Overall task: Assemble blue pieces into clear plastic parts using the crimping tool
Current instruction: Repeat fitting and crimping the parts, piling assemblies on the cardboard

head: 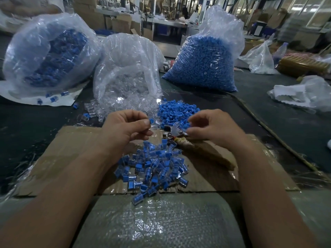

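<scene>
Blue piece: pinched by L hand, just left of crimping tool head.
L hand: curled, gripping it; nearer hand.
crimping tool: on cardboard, head twd centre, handle running lower-right.
R hand: fingers curled at head; grip unclear.

The piece pinched in your left hand is bright blue, like the loose heap beyond it. The pile before you is blue inside clear shells, on plain brown cardboard. The surface is dark grey-green. The tool has a silver head; its handle wrapping looks yellowish and red, though blurred. The near mat shows a fine woven grid.
</scene>
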Demonstrator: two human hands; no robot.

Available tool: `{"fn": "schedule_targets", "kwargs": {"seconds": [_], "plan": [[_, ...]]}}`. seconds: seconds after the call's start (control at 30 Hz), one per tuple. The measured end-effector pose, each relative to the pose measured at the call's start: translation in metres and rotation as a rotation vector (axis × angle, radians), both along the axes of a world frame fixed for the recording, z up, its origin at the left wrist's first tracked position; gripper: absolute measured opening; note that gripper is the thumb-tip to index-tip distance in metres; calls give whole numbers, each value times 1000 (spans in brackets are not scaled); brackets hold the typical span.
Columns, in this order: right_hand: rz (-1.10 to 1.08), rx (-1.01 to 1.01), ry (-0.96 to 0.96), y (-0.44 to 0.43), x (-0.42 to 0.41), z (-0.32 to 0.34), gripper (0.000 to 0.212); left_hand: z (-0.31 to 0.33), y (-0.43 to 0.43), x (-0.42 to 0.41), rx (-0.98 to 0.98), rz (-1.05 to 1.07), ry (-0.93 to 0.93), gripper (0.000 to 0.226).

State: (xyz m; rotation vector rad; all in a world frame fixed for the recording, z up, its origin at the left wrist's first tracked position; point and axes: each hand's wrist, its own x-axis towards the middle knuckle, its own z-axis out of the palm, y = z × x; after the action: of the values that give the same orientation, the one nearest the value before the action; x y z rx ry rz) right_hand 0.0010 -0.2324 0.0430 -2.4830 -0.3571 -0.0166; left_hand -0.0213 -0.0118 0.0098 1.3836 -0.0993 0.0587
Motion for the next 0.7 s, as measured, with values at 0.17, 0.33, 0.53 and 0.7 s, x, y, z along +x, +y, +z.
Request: {"fn": "schedule_targets", "kwargs": {"seconds": [0.17,0.33,0.53,0.7], "plan": [[-43,-216,284,-19,2,-1,36,1,1,0,4,2,-13,8],[-41,-403,346,-10,4,-7,69,1,0,1,1,-3,-11,6],[-68,-412,291,-2,0,-2,30,1,0,-1,9,-1,-11,5],[-106,-581,136,13,0,-6,14,0,1,-1,12,-13,-16,5]]}}
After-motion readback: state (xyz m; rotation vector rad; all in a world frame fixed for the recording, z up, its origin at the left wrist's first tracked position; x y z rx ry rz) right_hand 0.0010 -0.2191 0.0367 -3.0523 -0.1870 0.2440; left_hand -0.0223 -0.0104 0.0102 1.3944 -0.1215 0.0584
